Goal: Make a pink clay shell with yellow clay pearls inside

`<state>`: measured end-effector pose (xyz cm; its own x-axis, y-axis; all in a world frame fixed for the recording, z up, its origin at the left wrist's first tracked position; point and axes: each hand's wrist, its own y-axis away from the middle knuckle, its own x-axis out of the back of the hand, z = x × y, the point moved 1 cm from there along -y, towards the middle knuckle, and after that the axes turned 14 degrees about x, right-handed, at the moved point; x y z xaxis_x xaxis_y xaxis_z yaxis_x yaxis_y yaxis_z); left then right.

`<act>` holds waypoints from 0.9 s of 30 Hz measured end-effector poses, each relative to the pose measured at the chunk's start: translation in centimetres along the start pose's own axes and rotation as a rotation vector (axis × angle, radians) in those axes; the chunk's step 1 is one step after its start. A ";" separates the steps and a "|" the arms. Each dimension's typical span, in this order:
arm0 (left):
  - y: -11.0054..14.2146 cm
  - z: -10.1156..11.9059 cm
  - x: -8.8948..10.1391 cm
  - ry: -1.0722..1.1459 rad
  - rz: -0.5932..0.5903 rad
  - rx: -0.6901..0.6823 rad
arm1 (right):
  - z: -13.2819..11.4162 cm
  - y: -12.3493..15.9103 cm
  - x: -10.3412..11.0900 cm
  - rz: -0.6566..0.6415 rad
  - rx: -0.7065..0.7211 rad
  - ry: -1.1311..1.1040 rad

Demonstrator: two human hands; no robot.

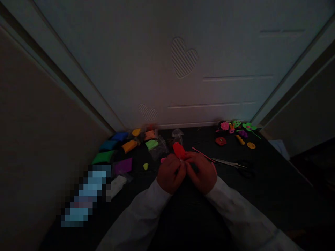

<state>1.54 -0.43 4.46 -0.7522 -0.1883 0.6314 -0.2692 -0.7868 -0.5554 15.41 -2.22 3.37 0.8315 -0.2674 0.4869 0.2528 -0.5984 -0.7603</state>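
Observation:
Over the middle of the dark table, my left hand and my right hand meet with fingertips pinched together. Between them they hold a small bag of bright red modelling clay, its clay end pointing away from me. The bag's near end is mostly hidden by my fingers. A bit of pink clay shows beside my left hand. A thin pink stick-like tool lies just beyond my right hand, and scissors with black handles lie to its right.
Bags of coloured clay, among them purple, green and orange, lie at the left. A yellow-green lump sits nearer. Small clay figures, including a pink flower, stand back right. A white panel rises behind the table.

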 end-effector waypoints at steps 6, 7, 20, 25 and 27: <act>-0.2 -0.3 0.2 0.017 0.006 -0.058 | -0.2 -0.1 -0.2 0.022 -0.027 -0.025; -0.2 -0.3 0.2 0.021 0.008 -0.065 | -0.2 -0.1 -0.3 0.026 -0.034 -0.028; 0.1 -0.6 0.8 0.076 0.064 -0.047 | 0.3 -0.3 -0.1 0.065 -0.069 -0.004; 0.4 -0.5 0.5 0.033 0.111 0.050 | 0.3 -0.2 -0.2 0.066 -0.069 0.031; 0.4 -0.2 0.2 0.012 0.097 0.096 | 0.3 0.0 -0.4 0.056 -0.051 0.032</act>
<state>1.14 -0.68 4.23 -0.7792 -0.2593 0.5707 -0.1368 -0.8181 -0.5585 15.25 -1.84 3.06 0.8271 -0.3251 0.4584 0.1799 -0.6196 -0.7640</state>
